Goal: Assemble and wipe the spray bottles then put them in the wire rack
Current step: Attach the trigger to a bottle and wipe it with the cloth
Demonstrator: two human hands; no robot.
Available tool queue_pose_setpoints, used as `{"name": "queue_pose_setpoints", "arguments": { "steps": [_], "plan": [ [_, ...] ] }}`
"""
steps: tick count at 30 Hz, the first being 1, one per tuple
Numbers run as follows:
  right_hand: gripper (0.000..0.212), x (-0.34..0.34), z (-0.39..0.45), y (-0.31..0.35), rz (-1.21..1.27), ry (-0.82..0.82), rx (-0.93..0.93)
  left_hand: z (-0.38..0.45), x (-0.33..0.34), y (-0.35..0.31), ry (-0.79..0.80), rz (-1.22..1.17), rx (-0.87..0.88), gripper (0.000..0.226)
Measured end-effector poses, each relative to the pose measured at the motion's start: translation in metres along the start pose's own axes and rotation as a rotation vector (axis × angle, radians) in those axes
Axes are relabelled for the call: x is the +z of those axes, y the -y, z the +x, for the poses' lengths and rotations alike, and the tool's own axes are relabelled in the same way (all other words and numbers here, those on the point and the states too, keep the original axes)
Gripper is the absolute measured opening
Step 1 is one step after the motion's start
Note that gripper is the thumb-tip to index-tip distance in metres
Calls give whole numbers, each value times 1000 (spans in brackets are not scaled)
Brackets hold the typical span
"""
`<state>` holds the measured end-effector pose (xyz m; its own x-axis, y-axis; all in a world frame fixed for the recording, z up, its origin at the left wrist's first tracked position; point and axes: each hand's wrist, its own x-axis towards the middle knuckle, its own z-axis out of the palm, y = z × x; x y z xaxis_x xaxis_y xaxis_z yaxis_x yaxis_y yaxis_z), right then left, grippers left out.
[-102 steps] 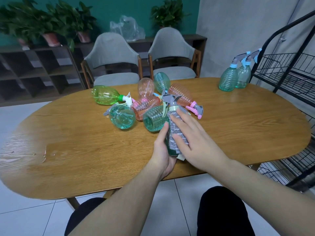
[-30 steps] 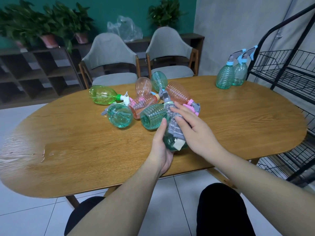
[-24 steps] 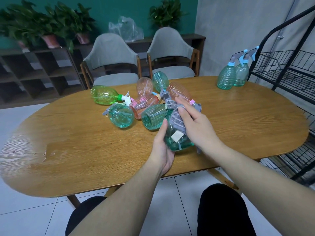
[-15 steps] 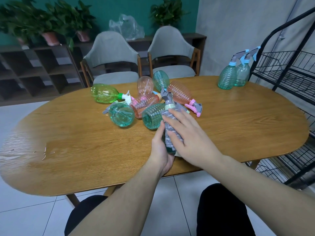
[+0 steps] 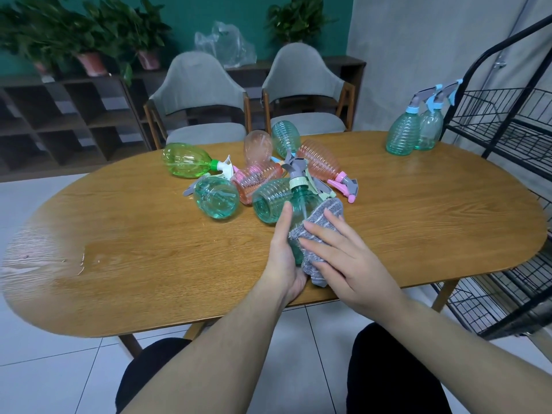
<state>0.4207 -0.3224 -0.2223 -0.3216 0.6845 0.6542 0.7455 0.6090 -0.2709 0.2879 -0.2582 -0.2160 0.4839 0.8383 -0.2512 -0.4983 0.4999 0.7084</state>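
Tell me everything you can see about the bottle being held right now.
The held bottle is translucent teal-green plastic with a pale green collar and a grey trigger sprayer fitted on top. It stands about upright near the table's front edge, in front of the pile of lying bottles. The left hand grips its left side, and the right hand presses a grey striped cloth against its right side, hiding the lower body.

Ten spray bottles show: seven lie heaped at the counter's middle, namely three teal, three pink and one green; two teal ones stand near its far right edge; one teal bottle is held at its near edge. One grey cloth. Two chairs.
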Motion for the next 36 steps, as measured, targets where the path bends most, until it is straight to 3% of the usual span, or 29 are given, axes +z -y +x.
{"name": "queue_pose_setpoints", "arguments": {
  "steps": [3,10,14,16,20,22,30,36],
  "plan": [
    [39,-3,12,5,118,-45,176,6,0,5,-1,-18,66,90],
    [35,-18,58,11,255,-35,439,4,5,3,68,-58,128,41],
    [34,-32,77,12,429,-213,636,2,7,3,89,-36,125,40],
    [36,-31,83,11,447,-218,675,3,7,4,95,-37,128,40],
    [46,-18,78,9,198,88,642,0,7,2,86,-49,113,37],
    [49,-15,72,9,89,154,577,-2,8,0,79,-81,86,40],
    [47,-13,33,10,-46,152,184,0,4,2,9,-96,98,39],
    [48,-14,9,4,21,167,156,2,0,3,-54,-93,123,51]
  ]
}}
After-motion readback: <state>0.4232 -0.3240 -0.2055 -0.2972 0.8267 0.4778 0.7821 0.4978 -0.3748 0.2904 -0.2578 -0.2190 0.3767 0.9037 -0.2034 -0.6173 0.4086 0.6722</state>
